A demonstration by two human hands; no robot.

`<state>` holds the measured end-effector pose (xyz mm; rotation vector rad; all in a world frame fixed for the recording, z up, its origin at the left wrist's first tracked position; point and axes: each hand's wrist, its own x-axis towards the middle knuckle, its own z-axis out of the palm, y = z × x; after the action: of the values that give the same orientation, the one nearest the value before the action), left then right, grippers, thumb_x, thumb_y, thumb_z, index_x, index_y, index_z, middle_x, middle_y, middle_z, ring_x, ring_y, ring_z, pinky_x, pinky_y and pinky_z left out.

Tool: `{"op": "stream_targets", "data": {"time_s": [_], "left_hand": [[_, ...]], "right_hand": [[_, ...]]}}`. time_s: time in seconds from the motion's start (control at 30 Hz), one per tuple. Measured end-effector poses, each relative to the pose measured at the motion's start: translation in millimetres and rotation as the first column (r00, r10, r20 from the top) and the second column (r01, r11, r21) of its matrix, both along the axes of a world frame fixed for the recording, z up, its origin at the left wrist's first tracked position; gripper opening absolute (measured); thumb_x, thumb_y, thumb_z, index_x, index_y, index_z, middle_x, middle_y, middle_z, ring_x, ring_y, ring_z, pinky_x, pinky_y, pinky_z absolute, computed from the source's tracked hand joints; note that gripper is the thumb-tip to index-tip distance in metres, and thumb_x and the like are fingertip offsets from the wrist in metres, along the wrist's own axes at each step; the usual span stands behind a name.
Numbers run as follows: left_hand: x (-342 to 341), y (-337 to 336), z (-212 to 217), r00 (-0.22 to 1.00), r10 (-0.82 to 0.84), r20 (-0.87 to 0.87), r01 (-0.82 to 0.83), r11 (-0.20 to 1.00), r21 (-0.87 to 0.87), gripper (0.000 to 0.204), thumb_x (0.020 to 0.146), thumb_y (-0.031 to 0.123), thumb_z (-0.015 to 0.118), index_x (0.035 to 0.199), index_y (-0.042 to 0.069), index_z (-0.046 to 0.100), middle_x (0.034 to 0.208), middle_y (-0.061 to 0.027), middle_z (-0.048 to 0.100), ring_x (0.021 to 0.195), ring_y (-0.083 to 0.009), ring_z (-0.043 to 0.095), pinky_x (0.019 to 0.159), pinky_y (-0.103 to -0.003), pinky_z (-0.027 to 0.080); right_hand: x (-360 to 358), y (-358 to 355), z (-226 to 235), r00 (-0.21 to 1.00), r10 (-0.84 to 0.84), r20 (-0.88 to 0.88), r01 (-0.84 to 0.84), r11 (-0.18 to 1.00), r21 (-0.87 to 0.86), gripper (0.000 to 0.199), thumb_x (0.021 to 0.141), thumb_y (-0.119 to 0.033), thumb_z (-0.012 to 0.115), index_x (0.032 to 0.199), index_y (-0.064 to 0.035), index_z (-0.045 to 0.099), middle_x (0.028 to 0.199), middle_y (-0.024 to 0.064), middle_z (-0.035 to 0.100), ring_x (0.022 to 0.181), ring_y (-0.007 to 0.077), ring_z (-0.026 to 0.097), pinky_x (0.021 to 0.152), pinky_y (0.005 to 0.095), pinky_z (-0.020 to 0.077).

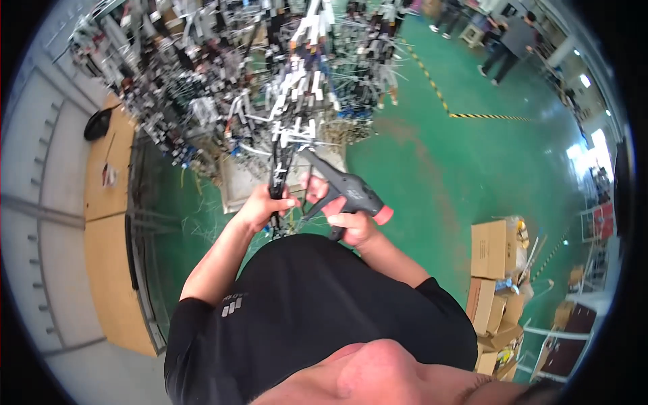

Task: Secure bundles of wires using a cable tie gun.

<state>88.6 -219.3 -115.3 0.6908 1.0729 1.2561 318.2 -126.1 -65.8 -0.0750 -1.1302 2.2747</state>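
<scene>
The left hand [260, 206] is clenched around a bundle of black cables [277, 172], its grip closed on the bundle where it hangs down from a crowded rack of wires [256, 81]. The right hand [351, 226] is wrapped around the handle of a dark grey tool gun [347, 189], grasping it firmly; the tool has a pistol shape with a pink round knob at its rear end and a long nose that points up and to the left, toward the cables. The nose tip sits just beside the bundle, slightly above the left hand; whether it touches the cables cannot be told. Both hands are close together, held in front of the person's black shirt [317, 304].

The rack of wires fills the space above the hands, packed with black, white and grey strands, clips and blue bits. Below the rack, just behind the cables, lies a pale flat board [236, 192]. Left of the rack stands a brown counter [108, 175] with a black object and a small item on it. The green floor [439, 175] spreads to the right of the rack, marked with a yellow and black striped line [472, 116]. Well to the right of the hands sit stacked cardboard boxes [496, 270]. Far beyond the rack, at the upper right, other people [513, 37] stand on the floor.
</scene>
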Motion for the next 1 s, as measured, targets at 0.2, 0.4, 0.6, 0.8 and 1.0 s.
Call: {"op": "stream_targets", "data": {"time_s": [0.2, 0.4, 0.6, 0.8, 1.0], "left_hand": [[-1.0, -12.0, -3.1, 0.994, 0.019, 0.11, -0.02, 1.0, 0.01, 0.028, 0.086, 0.003, 0.086, 0.098, 0.009, 0.062, 0.113, -0.0177, 0.078, 0.087, -0.0127, 0.069, 0.069, -0.027, 0.051], [-3.0, -11.4, 4.0, 0.994, 0.073, 0.075, -0.073, 0.997, -0.013, 0.025, 0.088, 0.003, 0.083, 0.103, 0.008, 0.063, 0.113, -0.0168, 0.078, 0.102, -0.0172, 0.072, 0.071, -0.028, 0.051], [7.1, -9.9, 5.7, 0.995, 0.067, 0.076, -0.067, 0.998, 0.004, 0.025, 0.086, 0.007, 0.088, 0.095, 0.01, 0.065, 0.093, -0.0033, 0.073, 0.079, -0.0115, 0.066, 0.066, -0.027, 0.05], [8.9, -13.3, 14.6, 0.992, 0.123, 0.005, -0.123, 0.992, -0.013, 0.021, 0.089, 0.006, 0.085, 0.094, 0.007, 0.065, 0.085, -0.0063, 0.074, 0.07, -0.0109, 0.062, 0.064, -0.027, 0.048], [-7.5, -33.0, 19.7, 0.995, 0.097, 0.036, -0.099, 0.992, 0.084, 0.034, 0.088, 0.028, 0.087, 0.101, 0.01, 0.062, 0.087, -0.007, 0.07, 0.07, -0.011, 0.057, 0.066, -0.027, 0.045]], "right_hand": [[4.8, -1.8, -5.8, 0.996, 0.039, 0.075, -0.033, 0.996, -0.082, 0.059, 0.07, -0.023, 0.082, 0.124, -0.0122, 0.061, 0.16, 0.0164, 0.047, 0.151, 0.0313, 0.041, 0.123, 0.0469, 0.0286], [6.3, -3.5, -5.9, 0.992, 0.044, 0.12, -0.034, 0.996, -0.085, 0.059, 0.071, -0.022, 0.083, 0.124, -0.0116, 0.059, 0.165, 0.0186, 0.039, 0.155, 0.0402, 0.035, 0.127, 0.054, 0.0253], [-5.4, -8.9, -0.6, 0.994, 0.09, 0.058, -0.084, 0.993, -0.086, 0.057, 0.072, -0.022, 0.082, 0.123, -0.0112, 0.059, 0.166, 0.022, 0.036, 0.156, 0.0422, 0.033, 0.128, 0.0544, 0.0241], [0.5, -1.4, -11.8, 0.998, 0.056, 0.029, -0.055, 0.997, -0.053, 0.058, 0.075, -0.018, 0.081, 0.127, -0.008, 0.059, 0.162, 0.0227, 0.042, 0.153, 0.0399, 0.04, 0.125, 0.0534, 0.032], [14.5, 28.3, -32.2, 0.956, -0.202, 0.211, 0.14, 0.951, 0.276, 0.058, 0.093, -0.004, 0.071, 0.148, -0.0054, 0.052, 0.14, 0.0111, 0.06, 0.138, 0.0248, 0.055, 0.12, 0.0467, 0.0416]]}}
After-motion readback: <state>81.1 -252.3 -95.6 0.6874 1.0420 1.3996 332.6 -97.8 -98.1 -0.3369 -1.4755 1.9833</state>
